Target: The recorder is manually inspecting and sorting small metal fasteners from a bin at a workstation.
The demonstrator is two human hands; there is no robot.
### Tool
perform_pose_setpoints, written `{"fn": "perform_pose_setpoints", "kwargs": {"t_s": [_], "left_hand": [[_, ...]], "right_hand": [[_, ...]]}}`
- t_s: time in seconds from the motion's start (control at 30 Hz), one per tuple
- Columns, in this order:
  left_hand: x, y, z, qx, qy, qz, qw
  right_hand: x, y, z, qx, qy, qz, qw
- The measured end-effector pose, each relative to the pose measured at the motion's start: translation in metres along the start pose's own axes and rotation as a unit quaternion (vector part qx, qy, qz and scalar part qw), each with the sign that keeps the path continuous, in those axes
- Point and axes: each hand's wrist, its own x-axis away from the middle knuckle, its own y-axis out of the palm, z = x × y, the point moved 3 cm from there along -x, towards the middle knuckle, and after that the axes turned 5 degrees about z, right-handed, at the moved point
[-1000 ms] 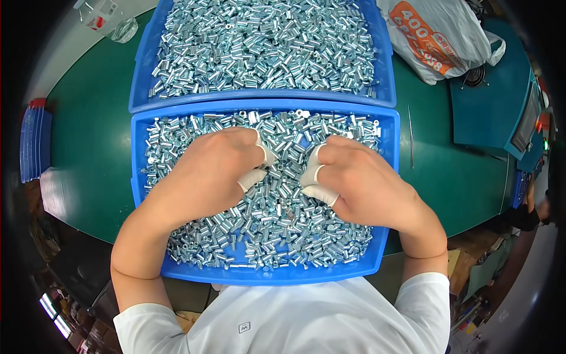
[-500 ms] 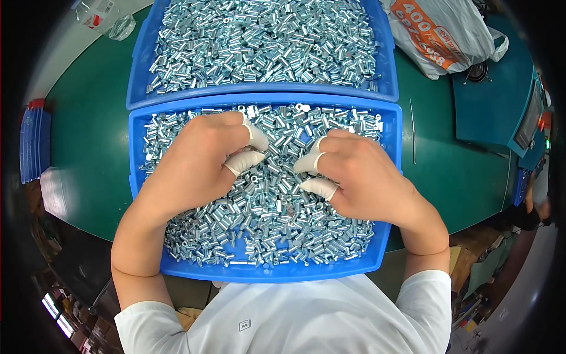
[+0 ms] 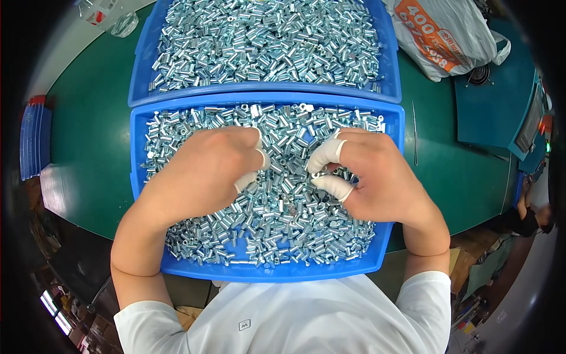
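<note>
A blue bin [image 3: 271,271] in front of me holds a thick layer of small shiny metal sleeves [image 3: 295,230], some with hexagonal ends and holes. Both my hands wear white finger cots and work over this layer. My left hand [image 3: 218,165] is closed, its fingers curled down among the parts; what they grip is hidden beneath them. Thumb and index finger of my right hand [image 3: 368,168] come together around a small metal sleeve [image 3: 317,175], its round hole showing at the fingertips. A gap separates the two hands.
Behind stands a second blue bin [image 3: 265,88] full of similar parts. On the green table [image 3: 88,135] are a thin metal rod [image 3: 414,135], a plastic bag [image 3: 442,41], a teal machine [image 3: 495,112] and a clear bottle [image 3: 106,15]. Blue trays [image 3: 36,141] are stacked at left; another person [image 3: 530,218] is far right.
My right hand has shifted slightly right, and a sleeve now shows between its fingertips. My left hand has turned and its thumb has dropped lower, tucked partly under the hand.
</note>
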Motion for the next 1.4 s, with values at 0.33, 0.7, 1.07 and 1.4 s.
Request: {"fn": "perform_pose_setpoints", "kwargs": {"t_s": [0.33, 0.7, 1.07, 1.4], "left_hand": [[-0.001, -0.006, -0.007, 0.154, 0.001, 0.030, 0.988], [0.001, 0.006, -0.001, 0.066, -0.034, 0.023, 0.997], [0.001, -0.010, 0.004, 0.051, -0.047, -0.005, 0.998], [0.004, 0.001, 0.000, 0.043, -0.008, -0.004, 0.999]], "right_hand": [[0.003, 0.011, 0.009, 0.077, -0.012, -0.027, 0.997], [0.000, 0.013, 0.011, 0.090, -0.024, 0.003, 0.996], [0.003, 0.025, 0.012, 0.102, -0.045, -0.006, 0.994], [0.001, 0.011, 0.009, 0.207, -0.026, 0.011, 0.978]]}}
